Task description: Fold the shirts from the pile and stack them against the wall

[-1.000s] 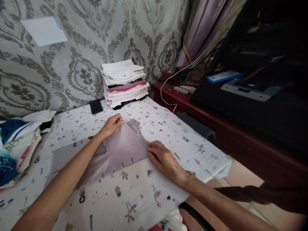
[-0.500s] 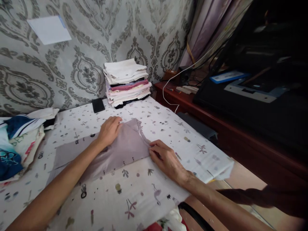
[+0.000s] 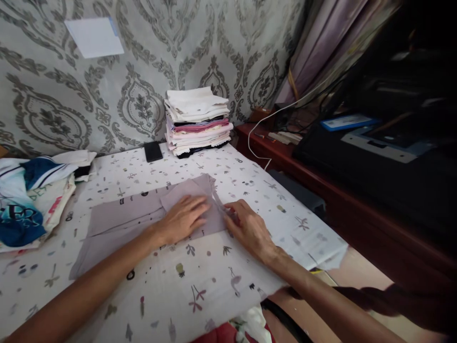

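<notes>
A light purple-grey garment (image 3: 124, 216), dotted with small dark prints, lies partly folded on the patterned white sheet (image 3: 160, 300). Across its middle rests my left hand (image 3: 187, 216), fingers spread and a little blurred, pressing on the cloth. At the garment's right end, my right hand (image 3: 248, 228) pinches the edge between thumb and fingers. That end carries a narrow band, like a neckline or waistband. The two long legs or sleeves stretch out to the left, side by side.
A tall stack of folded clothes (image 3: 198, 121) stands by the wall, with a black phone (image 3: 153, 151) beside it. Loose clothes (image 3: 39, 190) are heaped at the left. A dark red desk (image 3: 321, 178) with a large black screen or panel (image 3: 385, 200) borders the right side.
My left hand has slid down and towards the near side of the garment, its fingers now spread. A flap of the cloth's upper part shows more. My right hand keeps its pinch; the view has shifted slightly.
</notes>
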A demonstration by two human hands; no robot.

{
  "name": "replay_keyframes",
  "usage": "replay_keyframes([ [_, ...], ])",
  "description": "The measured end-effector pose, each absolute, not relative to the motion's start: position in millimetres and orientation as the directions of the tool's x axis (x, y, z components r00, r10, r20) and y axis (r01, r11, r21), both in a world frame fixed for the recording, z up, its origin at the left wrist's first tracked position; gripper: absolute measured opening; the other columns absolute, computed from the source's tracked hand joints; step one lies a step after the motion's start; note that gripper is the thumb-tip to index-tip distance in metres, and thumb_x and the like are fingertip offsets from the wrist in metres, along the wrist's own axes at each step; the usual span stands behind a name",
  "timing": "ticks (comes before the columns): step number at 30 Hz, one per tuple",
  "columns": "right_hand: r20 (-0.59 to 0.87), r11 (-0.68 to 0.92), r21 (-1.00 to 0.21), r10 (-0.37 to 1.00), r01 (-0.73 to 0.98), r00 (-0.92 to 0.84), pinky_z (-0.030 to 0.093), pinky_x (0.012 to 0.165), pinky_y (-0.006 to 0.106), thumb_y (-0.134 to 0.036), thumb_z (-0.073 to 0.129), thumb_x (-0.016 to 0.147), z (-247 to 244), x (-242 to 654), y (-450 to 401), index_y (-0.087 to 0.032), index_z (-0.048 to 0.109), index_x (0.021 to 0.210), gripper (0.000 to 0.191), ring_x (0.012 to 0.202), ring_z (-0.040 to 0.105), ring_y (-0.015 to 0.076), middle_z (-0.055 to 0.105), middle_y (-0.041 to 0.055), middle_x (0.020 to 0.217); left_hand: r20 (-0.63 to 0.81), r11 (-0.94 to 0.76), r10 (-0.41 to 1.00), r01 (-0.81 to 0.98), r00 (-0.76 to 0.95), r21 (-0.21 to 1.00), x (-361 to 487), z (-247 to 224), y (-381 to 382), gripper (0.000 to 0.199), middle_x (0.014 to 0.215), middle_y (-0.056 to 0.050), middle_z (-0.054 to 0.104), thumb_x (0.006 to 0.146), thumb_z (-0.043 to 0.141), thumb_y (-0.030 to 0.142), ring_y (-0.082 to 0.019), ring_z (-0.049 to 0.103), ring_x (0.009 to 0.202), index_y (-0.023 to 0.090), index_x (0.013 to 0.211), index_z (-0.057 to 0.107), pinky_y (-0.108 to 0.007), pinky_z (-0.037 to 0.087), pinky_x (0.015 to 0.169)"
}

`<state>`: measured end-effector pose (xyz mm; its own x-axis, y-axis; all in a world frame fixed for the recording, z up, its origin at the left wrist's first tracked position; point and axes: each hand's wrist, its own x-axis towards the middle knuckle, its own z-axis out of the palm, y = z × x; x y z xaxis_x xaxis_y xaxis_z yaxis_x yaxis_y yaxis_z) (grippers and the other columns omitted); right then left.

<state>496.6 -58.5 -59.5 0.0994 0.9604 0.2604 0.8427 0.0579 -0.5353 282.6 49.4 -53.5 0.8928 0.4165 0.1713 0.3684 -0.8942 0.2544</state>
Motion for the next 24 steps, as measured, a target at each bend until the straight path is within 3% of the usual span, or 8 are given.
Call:
replay_keyframes([
  [4,0.199,-0.017,-0.464,0.972,0.886,0.123,0.05,0.065,0.031,-0.028,0.049,0.092,-61.3,496.4,-55.4,-0.022,0.061,0.11,0.023,0.08,0.068,0.0197,0.066,0.0072,0.108,0.281,-0.695,0.719,0.662,0.635,0.283,256.1,-42.7,68.2,0.029,0.123,-0.014,0.061,0.1,0.038,0.028,-0.027,0.057,0.114,0.018,0.12,0.055,-0.045,0.047,0.096],
  [8,0.213,0.015,-0.46,0.973,0.888,0.094,0.05,0.064,0.031,-0.024,0.047,0.091,-65.1,497.1,-54.6,-0.022,0.061,0.114,0.027,0.076,0.068,0.0193,0.068,0.0063,0.104,0.133,-0.439,0.898,0.852,0.418,0.284,229.7,-38.3,92.0,0.021,0.101,-0.01,0.066,0.093,0.049,0.034,-0.028,0.06,0.098,0.018,0.102,0.058,-0.038,0.046,0.081],
  [11,0.232,0.041,-0.484,0.969,0.874,0.083,0.049,0.062,0.03,-0.022,0.046,0.089,-66.6,498.0,-54.7,-0.023,0.062,0.112,0.028,0.067,0.065,0.0171,0.069,0.0039,0.095,0.002,-0.352,0.927,0.868,0.375,0.351,223.0,-39.4,98.0,0.015,0.083,-0.002,0.066,0.089,0.052,0.035,-0.022,0.061,0.08,0.022,0.087,0.057,-0.031,0.039,0.067],
  [16,0.275,0.072,-0.506,0.958,0.86,0.082,0.049,0.063,0.029,-0.017,0.044,0.087,-67.5,499.9,-54.8,-0.023,0.065,0.108,0.03,0.068,0.064,0.0161,0.069,0.0036,0.095,-0.004,-0.304,0.939,0.832,0.345,0.465,223.4,-37.7,96.1,0.011,0.07,0.002,0.062,0.082,0.052,0.03,-0.018,0.055,0.066,0.022,0.074,0.052,-0.028,0.032,0.061],
  [24,0.263,0.07,-0.527,0.961,0.847,0.084,0.048,0.061,0.028,-0.019,0.046,0.086,-67.8,500.9,-54.9,-0.022,0.066,0.106,0.029,0.064,0.062,0.0145,0.068,0.0037,0.096,0.022,-0.293,0.945,0.816,0.326,0.498,226.7,-35.1,88.1,0.019,0.071,0.002,0.061,0.084,0.052,0.043,-0.018,0.055,0.066,0.024,0.085,0.054,-0.028,0.033,0.061],
])
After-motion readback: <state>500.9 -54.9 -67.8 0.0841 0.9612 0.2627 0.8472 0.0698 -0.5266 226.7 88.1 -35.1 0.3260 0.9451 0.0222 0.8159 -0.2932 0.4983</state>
